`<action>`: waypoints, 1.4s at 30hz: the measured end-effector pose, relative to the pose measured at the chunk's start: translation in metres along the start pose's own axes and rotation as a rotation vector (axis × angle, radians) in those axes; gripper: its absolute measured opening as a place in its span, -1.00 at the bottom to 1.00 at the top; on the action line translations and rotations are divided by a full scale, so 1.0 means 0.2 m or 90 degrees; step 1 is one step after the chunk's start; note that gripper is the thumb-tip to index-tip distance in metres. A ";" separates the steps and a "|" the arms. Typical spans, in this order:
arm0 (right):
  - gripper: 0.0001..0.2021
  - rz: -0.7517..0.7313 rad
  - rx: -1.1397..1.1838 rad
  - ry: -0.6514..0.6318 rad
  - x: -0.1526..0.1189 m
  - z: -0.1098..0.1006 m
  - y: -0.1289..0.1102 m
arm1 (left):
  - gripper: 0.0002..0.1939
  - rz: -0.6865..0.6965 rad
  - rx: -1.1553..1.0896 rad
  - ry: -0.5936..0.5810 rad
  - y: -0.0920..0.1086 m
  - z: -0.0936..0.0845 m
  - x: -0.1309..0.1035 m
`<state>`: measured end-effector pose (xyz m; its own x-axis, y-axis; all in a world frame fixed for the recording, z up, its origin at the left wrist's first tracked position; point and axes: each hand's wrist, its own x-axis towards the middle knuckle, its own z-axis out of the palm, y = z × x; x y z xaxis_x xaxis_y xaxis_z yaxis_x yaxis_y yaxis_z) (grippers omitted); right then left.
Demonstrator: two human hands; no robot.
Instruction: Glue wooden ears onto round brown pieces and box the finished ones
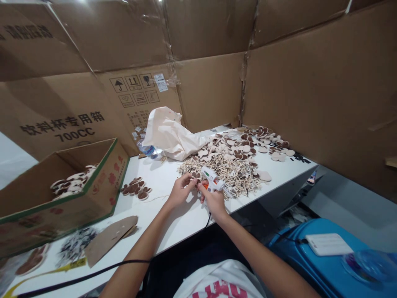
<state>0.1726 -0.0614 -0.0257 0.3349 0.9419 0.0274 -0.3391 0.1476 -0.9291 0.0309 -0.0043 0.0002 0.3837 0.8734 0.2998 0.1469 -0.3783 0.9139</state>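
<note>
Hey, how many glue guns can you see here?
1: a white glue gun in the right hand, by the pile of thin cords. Others may be hidden under the heaps.

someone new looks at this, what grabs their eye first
Probably the white glue gun at the right hand, beside the left hand pinching a small brown piece. Just behind lies a heap of pale, string-like pieces on the white table. Tall cardboard walls behind and to the right also stand out.
</note>
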 end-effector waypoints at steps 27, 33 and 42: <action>-0.58 0.031 0.024 0.014 0.02 0.00 0.04 | -0.56 -0.090 -0.170 0.029 0.02 0.08 -0.02; -0.57 0.034 0.040 0.015 0.02 0.01 0.04 | -0.58 -0.100 -0.194 0.090 0.04 0.08 -0.01; -0.59 0.005 0.032 0.026 0.02 0.00 0.03 | -0.59 -0.082 -0.195 0.043 0.07 0.09 -0.02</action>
<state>0.1710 -0.0571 -0.0307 0.3666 0.9304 0.0037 -0.3852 0.1554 -0.9096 0.0470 -0.0185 0.0066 0.3171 0.9304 0.1840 -0.0946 -0.1620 0.9822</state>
